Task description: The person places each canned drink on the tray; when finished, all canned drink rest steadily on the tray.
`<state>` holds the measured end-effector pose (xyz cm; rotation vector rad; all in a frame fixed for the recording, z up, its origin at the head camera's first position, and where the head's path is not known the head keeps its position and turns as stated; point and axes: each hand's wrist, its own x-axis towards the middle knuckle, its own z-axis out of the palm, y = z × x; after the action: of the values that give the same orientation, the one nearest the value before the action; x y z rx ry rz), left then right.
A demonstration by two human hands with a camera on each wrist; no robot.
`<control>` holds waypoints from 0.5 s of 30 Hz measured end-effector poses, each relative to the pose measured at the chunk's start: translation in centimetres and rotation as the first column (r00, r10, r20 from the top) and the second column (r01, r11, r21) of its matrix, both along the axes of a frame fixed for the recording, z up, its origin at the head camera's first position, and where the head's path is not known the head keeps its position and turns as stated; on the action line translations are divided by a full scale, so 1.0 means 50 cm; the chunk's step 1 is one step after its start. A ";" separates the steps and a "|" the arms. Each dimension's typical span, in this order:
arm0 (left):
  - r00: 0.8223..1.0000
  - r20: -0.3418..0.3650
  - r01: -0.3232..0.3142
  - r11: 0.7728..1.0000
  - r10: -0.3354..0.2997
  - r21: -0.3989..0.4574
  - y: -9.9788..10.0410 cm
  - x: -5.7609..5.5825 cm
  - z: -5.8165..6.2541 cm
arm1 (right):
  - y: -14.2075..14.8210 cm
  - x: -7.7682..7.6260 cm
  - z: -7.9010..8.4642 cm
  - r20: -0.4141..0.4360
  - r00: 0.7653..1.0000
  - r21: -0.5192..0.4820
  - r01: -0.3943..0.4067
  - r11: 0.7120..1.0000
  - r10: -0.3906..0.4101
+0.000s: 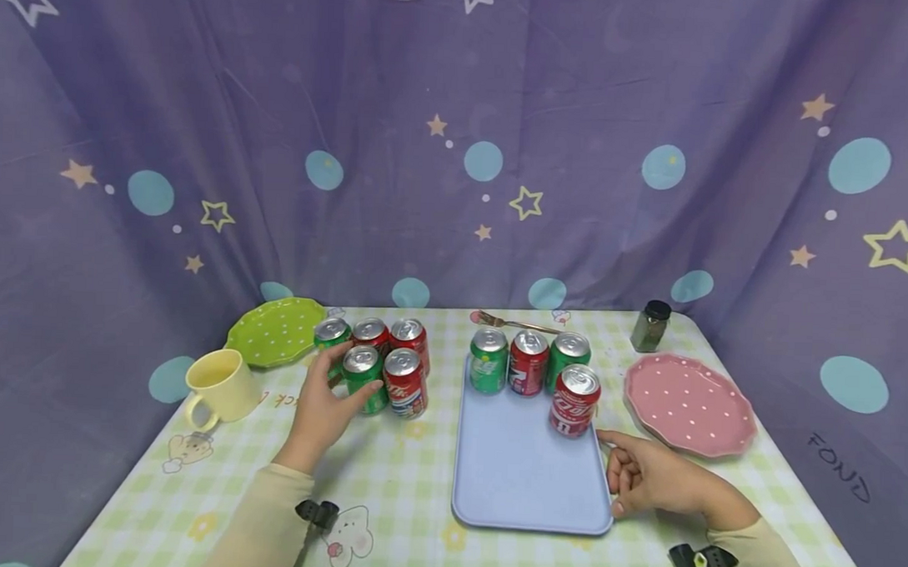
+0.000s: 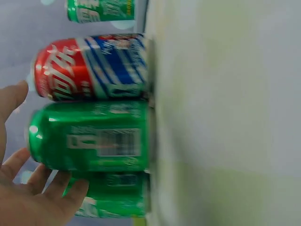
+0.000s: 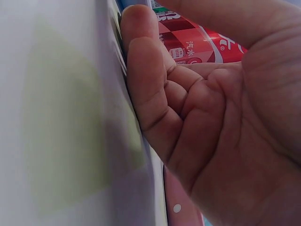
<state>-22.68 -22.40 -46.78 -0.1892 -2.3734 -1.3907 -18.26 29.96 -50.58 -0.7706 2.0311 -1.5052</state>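
My left hand spreads around a green soda can at the front of a cluster on the left. In the left wrist view its thumb stands off the cans, while the fingertips lie beside a second green can. A red-and-blue cola can stands right of the front green one; two red cans are behind. My right hand holds the right edge of a blue tray, fingers curled at its rim. On the tray's far half stand several cans, a red one nearest that hand.
A yellow mug and a green dotted plate are at the left. A fork lies behind the tray. The right side holds a pink dotted plate and a dark-lidded jar. Purple curtains enclose the table.
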 end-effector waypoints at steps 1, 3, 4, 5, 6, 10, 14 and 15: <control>1.000 0.027 0.009 1.000 -0.009 0.013 -0.003 -0.002 -0.005 | 0.000 0.000 0.000 0.001 1.000 0.001 0.000 1.000 0.000; 0.996 0.082 0.027 0.999 -0.029 0.025 -0.010 -0.006 -0.014 | 0.001 -0.001 -0.001 0.004 1.000 0.003 0.001 1.000 -0.001; 0.993 0.109 0.037 0.999 -0.039 0.023 -0.014 -0.008 -0.019 | 0.001 -0.001 -0.002 0.005 1.000 0.005 0.000 1.000 0.000; 0.990 0.133 0.049 0.999 -0.051 0.019 -0.017 -0.009 -0.022 | 0.001 -0.001 -0.003 0.006 1.000 0.007 0.001 1.000 -0.001; 0.986 0.157 0.062 0.998 -0.064 0.018 -0.021 -0.010 -0.025 | 0.002 -0.001 -0.003 0.007 1.000 0.009 0.001 1.000 -0.001; 0.968 0.234 0.091 0.996 -0.088 0.000 -0.033 -0.016 -0.033 | 0.002 -0.001 -0.002 0.003 1.000 0.010 -0.001 1.000 0.001; 0.966 0.246 0.082 0.997 -0.079 -0.003 -0.038 -0.024 -0.042 | 0.002 0.000 -0.001 -0.002 1.000 -0.002 -0.006 1.000 0.006; 0.966 0.246 0.079 0.997 -0.077 -0.002 -0.039 -0.026 -0.044 | 0.002 0.000 -0.001 -0.004 1.000 -0.005 -0.006 1.000 0.006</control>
<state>-23.97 -24.37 -48.99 -0.1206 -2.6002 -1.5143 -18.25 30.05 -50.62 -0.7822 2.0271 -1.5064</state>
